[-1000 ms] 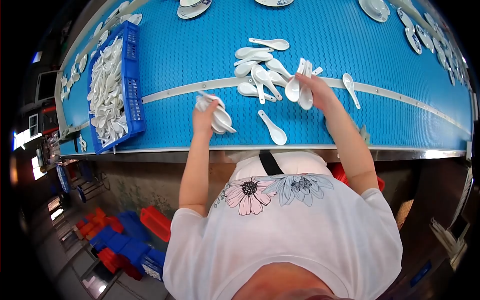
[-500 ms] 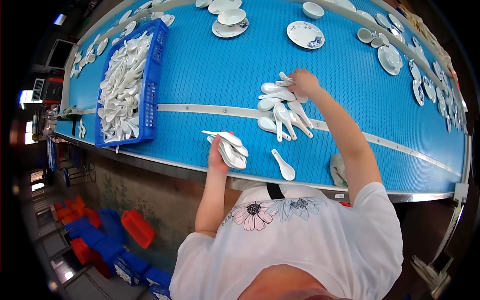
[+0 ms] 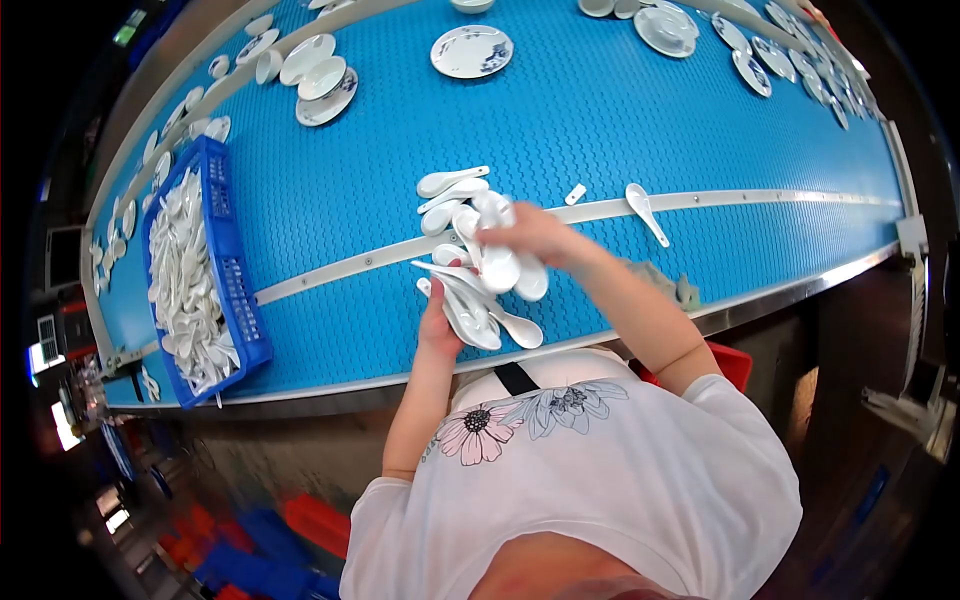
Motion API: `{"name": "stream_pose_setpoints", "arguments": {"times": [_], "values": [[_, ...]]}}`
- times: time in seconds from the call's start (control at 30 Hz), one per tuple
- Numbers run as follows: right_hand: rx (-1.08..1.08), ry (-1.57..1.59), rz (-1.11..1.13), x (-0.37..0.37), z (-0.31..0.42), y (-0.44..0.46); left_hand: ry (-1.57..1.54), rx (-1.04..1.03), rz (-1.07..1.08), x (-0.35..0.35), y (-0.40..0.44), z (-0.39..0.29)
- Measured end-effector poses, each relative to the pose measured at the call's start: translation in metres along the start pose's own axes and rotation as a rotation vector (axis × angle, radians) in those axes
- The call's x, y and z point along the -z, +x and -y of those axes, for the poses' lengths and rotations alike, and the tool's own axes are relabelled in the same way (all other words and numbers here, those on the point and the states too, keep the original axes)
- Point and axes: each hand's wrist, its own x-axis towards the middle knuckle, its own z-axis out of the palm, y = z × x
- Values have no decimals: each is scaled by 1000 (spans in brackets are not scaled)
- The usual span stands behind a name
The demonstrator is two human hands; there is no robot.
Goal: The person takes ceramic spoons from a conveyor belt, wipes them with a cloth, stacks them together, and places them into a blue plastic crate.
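Several white ceramic spoons (image 3: 468, 318) are stacked in my left hand (image 3: 437, 322), close to the front edge of the blue belt. My right hand (image 3: 535, 238) grips more white spoons (image 3: 498, 268) by their handles, bowls hanging toward me, just right of and above the left-hand stack. Behind both hands a small pile of loose spoons (image 3: 452, 182) lies across the pale strip. One loose spoon (image 3: 521, 330) shows beside the left-hand stack, its handle partly hidden. Farther right, a single spoon (image 3: 645, 211) rests across the strip.
A blue crate (image 3: 231, 283) full of white spoons stands at the left on the belt. Plates (image 3: 472, 51) and bowls (image 3: 322, 78) sit toward the back. A small white piece (image 3: 575, 194) lies by the strip. A greyish cloth-like item (image 3: 660, 282) is partly behind my right forearm.
My right hand has moved from the pile toward my left hand, now with spoons in its grip. The view has shifted, and the pile has fewer loose spoons.
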Motion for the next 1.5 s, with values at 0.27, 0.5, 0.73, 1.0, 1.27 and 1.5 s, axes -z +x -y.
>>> {"name": "stream_pose_setpoints", "arguments": {"times": [0.27,0.5,0.73,1.0,1.27,1.5], "values": [[523,-809,-201,-73,-30,-10,130,3,34,-3,6,10],[672,-697,-258,-57,-30,-8,21,-19,109,-5,-8,8],[503,-1282,-681,97,-102,28,-80,-174,97,12,-32,-11],[539,-1008,-642,92,-131,-12,-242,-487,-117,44,-87,-6],[637,-487,-421,50,-156,-84,-360,-647,-258,41,-161,1],[756,-580,-291,10,-178,-114,-439,-800,-496,64,-210,-32]]}}
